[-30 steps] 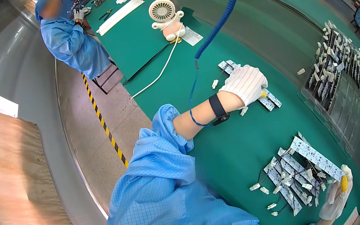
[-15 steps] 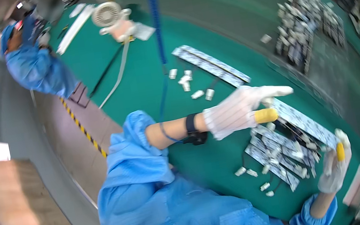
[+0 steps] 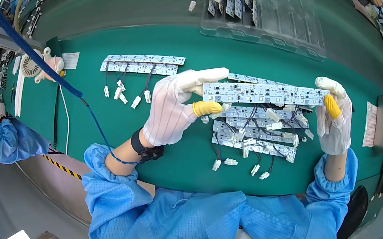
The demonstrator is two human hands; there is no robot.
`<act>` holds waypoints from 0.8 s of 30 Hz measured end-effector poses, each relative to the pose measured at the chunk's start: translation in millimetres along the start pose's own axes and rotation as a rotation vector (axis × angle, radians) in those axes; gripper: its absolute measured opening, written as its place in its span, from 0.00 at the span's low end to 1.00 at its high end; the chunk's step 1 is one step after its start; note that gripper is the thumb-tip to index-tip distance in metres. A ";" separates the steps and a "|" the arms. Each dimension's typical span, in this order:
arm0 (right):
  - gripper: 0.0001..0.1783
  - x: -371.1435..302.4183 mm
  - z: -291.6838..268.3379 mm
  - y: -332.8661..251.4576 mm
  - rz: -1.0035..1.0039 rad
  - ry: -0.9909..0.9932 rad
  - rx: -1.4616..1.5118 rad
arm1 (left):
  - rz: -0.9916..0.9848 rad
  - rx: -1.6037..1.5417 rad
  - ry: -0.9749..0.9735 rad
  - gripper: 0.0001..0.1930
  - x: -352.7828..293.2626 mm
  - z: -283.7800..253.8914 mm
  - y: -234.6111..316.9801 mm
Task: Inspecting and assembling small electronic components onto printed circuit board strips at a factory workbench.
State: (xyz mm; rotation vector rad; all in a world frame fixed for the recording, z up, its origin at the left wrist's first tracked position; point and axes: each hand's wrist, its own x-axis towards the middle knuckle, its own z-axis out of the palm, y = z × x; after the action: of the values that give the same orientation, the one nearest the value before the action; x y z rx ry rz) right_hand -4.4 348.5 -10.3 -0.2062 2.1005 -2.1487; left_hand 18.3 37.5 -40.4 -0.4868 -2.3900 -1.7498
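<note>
Over the far side of a heap of white, wired circuit boards [image 3: 262, 144] on the green counter [image 3: 190, 170], your white-gloved right hand [image 3: 335, 121] pinched one end of a long, flat white board [image 3: 265, 92] in its fingers [image 3: 332, 106]. Your white-gloved left hand [image 3: 170, 110] bracketed its other end; whether those fingers gripped, I couldn't tell.

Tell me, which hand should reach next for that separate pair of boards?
Probably the left hand: it is closer to that pair of boards; the right hand pinches the right end of a circuit board.
</note>
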 end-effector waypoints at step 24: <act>0.28 -6.8 -5.0 -3.1 -0.026 -0.100 0.000 | 0.040 0.141 0.073 0.28 1.2 -4.6 5.6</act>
State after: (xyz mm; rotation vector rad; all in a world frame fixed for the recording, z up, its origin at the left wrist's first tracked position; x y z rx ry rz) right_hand 1.4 354.7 -7.4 -0.3356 2.0547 -2.1062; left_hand 18.7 34.8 -33.6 -0.4410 -2.4136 -1.5425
